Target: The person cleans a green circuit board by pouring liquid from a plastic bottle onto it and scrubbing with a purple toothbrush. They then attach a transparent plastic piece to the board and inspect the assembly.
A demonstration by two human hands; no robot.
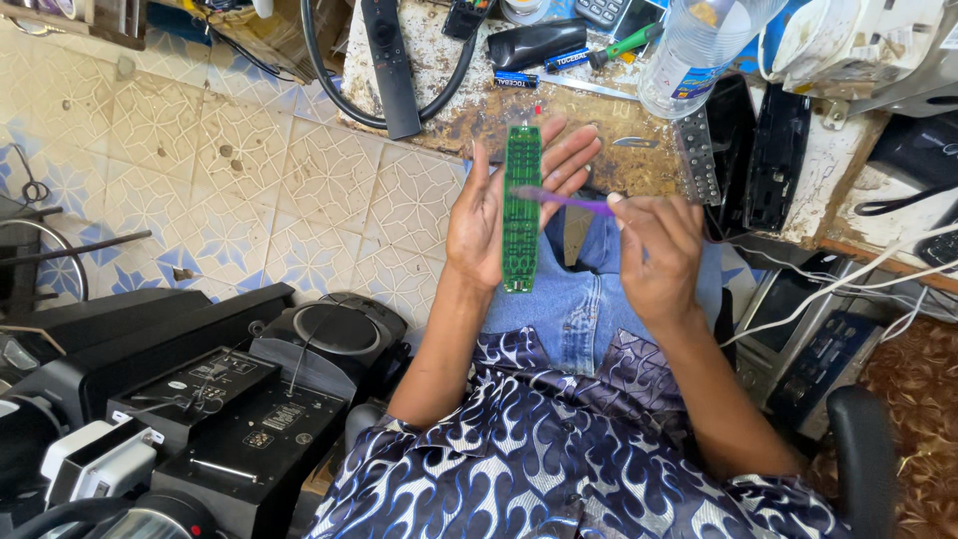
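The left hand [496, 215] lies open, palm up, with a long, narrow green circuit board [521, 205] resting lengthwise along palm and fingers; the fingers are spread flat, cradling it rather than clamping it. The right hand [659, 255] sits just beside it, fingers pinched shut on a slim purple tool [564, 201]. That tool reaches sideways across to the board, its tip touching or just over the board's middle; which of the two cannot be told. Both hands hover above the person's lap, blue jeans [589, 299] showing underneath. Just beyond the fingertips runs the worn edge of a workbench [469, 115]. Beyond the left hand lies a black remote control [389, 65]. Past the right hand, a grey rubber keypad [697, 157] sits beside a clear plastic bottle [699, 50].
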